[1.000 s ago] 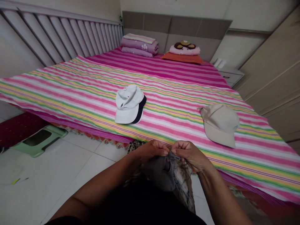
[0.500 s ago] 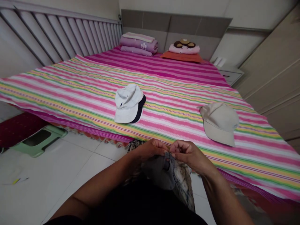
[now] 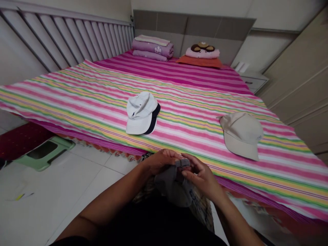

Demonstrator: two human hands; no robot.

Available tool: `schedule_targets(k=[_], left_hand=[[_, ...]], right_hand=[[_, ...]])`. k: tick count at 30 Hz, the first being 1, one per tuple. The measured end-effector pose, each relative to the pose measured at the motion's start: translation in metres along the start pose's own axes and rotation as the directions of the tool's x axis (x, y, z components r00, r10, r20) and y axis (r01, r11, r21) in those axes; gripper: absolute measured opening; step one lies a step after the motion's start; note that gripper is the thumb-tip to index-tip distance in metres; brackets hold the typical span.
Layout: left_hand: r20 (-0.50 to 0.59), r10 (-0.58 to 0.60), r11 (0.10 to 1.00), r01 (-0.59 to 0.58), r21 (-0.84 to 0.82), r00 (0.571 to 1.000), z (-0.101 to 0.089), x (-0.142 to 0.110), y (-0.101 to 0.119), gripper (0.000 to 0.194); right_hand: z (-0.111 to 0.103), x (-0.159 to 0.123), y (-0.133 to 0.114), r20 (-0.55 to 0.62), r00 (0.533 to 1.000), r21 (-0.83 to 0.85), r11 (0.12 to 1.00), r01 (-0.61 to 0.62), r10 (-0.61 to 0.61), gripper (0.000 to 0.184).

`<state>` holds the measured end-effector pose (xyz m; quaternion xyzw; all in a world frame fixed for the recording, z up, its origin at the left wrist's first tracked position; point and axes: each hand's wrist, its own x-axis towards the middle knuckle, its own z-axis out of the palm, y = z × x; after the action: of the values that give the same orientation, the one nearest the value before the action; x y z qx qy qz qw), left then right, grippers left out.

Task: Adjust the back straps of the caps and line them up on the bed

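A Fresh Hold

A grey cap (image 3: 167, 186) hangs nearest, its strap (image 3: 182, 163) pinched by the left hand (image 3: 162, 161). The right hand (image 3: 202, 176), bunched tight a half-second earlier, now holds the strap between spread thumb and fingers, apparently baring it for handling. Beyond, a white cap (image 3: 140, 109) and beige cap (image 3: 242, 131) lie unmoved on striped cloth (image 3: 184, 135).
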<state>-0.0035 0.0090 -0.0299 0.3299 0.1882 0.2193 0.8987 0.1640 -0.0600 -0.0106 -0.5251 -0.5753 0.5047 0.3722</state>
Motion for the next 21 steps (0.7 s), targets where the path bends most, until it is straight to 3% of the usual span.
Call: schedule_targets(k=[5,9,12,16,21], left_hand=[[0.045,-0.008,1.000,0.007,0.013,0.999,0.003,-0.001,-0.001,0.025],[-0.018,-0.021,1.000,0.021,-0.017,1.000,0.003,-0.002,-0.001,0.026],[-0.064,0.018,1.000,-0.020,-0.023,0.998,0.003,-0.001,-0.001,0.021],[-0.040,0.025,1.000,-0.025,-0.001,0.999,0.006,-0.003,0.002,0.021],[-0.076,0.029,0.998,-0.025,0.051,0.997,0.009,-0.004,0.002,0.024]], right_hand=[[0.013,0.000,0.005,-0.158,0.983,-0.052,0.995,0.090,-0.097,0.038],[0.017,-0.003,0.002,-0.242,0.951,-0.097,0.980,0.171,-0.190,0.026],[0.018,-0.004,0.002,-0.266,0.949,-0.113,0.983,0.145,-0.171,0.018],[0.018,-0.005,0.002,-0.246,0.963,-0.055,0.994,0.095,-0.106,0.016],[0.017,-0.004,0.000,-0.274,0.950,-0.121,0.985,0.122,-0.151,0.012]])
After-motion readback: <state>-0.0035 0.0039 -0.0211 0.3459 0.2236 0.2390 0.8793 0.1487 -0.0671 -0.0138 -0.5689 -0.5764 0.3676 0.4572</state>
